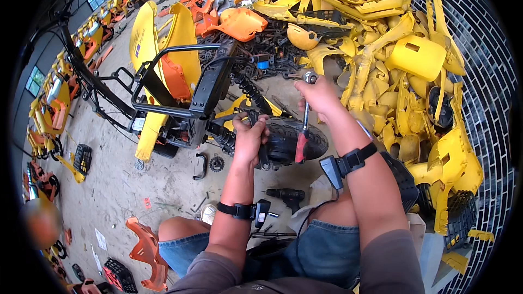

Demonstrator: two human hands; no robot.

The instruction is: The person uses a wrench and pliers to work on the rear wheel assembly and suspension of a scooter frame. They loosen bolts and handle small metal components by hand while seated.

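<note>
Ratchet wrench (306, 115) points handle-down from the gripping right hand (320, 97); left hand (250, 139) curls beside the tyre (318, 144), hold unclear.

Right of centre, 1 silver metal ratchet with a red-and-black grip (302, 142) is held by the right hand (320, 97); at centre, the left hand (250, 136) is placed beside a black rubber-tyred wheel (290, 128). Yellow plastic panels (417, 57) are heaped upper right.
</note>
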